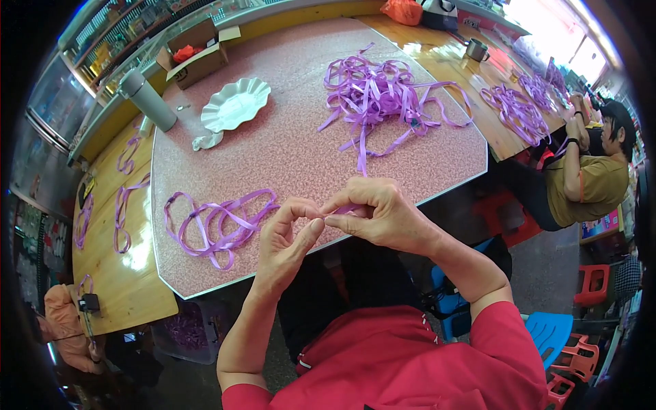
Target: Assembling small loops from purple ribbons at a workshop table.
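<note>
Just over the near edge of the pink speckled table (294,160), my two hands meet fingertip to fingertip. My right hand (379,212) pinches a purple ribbon (352,209), of which only a short piece shows under the fingers. Thumb and forefinger of my left hand (287,236) close at the same spot; whatever lies between them is hidden. Left of my left hand lies a loose group of purple ribbon loops (219,229). Beyond my right hand rises a big tangled heap of purple ribbons (376,92), one strand trailing toward that hand.
Toward the back left are a scalloped white dish (236,106), crumpled tissue (207,141), a grey-green bottle (147,99) and an open carton (198,58). More ribbons (516,113) lie at right, near a person in a mustard shirt (591,184). A blue chair (547,335) stands behind right.
</note>
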`<move>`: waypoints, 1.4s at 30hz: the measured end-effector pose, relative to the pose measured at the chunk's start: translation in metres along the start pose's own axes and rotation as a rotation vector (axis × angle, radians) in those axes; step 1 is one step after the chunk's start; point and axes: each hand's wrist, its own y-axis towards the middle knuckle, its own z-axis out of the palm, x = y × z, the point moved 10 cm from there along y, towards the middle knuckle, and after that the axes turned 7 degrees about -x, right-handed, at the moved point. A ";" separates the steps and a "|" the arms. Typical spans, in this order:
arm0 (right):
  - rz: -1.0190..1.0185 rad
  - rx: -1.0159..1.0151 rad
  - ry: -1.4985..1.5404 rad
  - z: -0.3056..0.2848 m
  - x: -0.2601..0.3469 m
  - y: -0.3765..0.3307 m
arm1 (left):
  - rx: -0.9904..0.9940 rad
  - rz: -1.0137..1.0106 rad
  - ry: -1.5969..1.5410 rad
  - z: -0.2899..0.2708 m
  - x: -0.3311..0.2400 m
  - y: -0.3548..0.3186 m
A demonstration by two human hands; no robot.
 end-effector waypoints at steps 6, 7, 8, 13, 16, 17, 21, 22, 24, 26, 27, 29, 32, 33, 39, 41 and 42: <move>-0.202 -0.038 -0.214 0.001 0.016 -0.003 | -0.011 -0.006 0.052 -0.001 -0.001 0.000; -0.256 -0.062 -0.248 0.002 0.019 -0.004 | -0.026 -0.038 0.062 -0.003 0.002 0.000; -0.255 -0.062 -0.247 0.001 0.020 -0.004 | -0.040 -0.070 0.072 -0.005 0.006 0.000; -0.137 -0.021 -0.193 -0.008 0.009 -0.001 | -0.017 -0.032 0.160 -0.009 0.000 0.001; -0.081 -0.015 -0.194 -0.012 0.008 0.000 | 0.006 0.153 0.405 0.001 -0.024 0.002; -0.080 -0.019 -0.195 -0.012 0.007 -0.001 | 0.009 0.310 0.582 0.009 -0.041 0.000; -0.133 -0.008 -0.249 -0.007 0.013 -0.003 | 0.024 0.602 0.949 0.029 -0.062 -0.004; -0.140 0.000 -0.263 -0.006 0.015 -0.004 | 0.044 0.681 1.029 0.034 -0.061 -0.006; -0.152 0.008 -0.268 -0.003 0.015 -0.003 | 0.068 0.770 1.104 0.039 -0.063 -0.009; -0.157 0.009 -0.284 -0.006 0.013 -0.005 | 0.110 0.740 1.090 0.041 -0.060 -0.010; -0.168 0.020 -0.283 -0.007 0.013 -0.006 | 0.118 0.750 1.080 0.040 -0.058 -0.011; -0.188 0.028 -0.280 -0.006 0.012 -0.007 | 0.134 0.651 0.852 0.026 -0.054 -0.011; -0.232 0.046 -0.221 -0.005 0.013 -0.011 | 0.156 0.543 0.683 0.022 -0.045 -0.012; -0.231 0.041 -0.205 -0.005 0.011 -0.014 | 0.160 0.548 0.682 0.020 -0.042 -0.013; -0.116 -0.011 0.061 -0.018 0.011 -0.018 | 0.132 0.169 0.328 0.023 -0.015 0.003; -0.073 -0.022 0.304 -0.014 0.022 -0.022 | 0.179 0.409 0.449 0.056 -0.039 0.018; -0.192 0.010 0.225 -0.012 0.035 -0.025 | 0.178 0.416 0.446 0.063 -0.040 0.031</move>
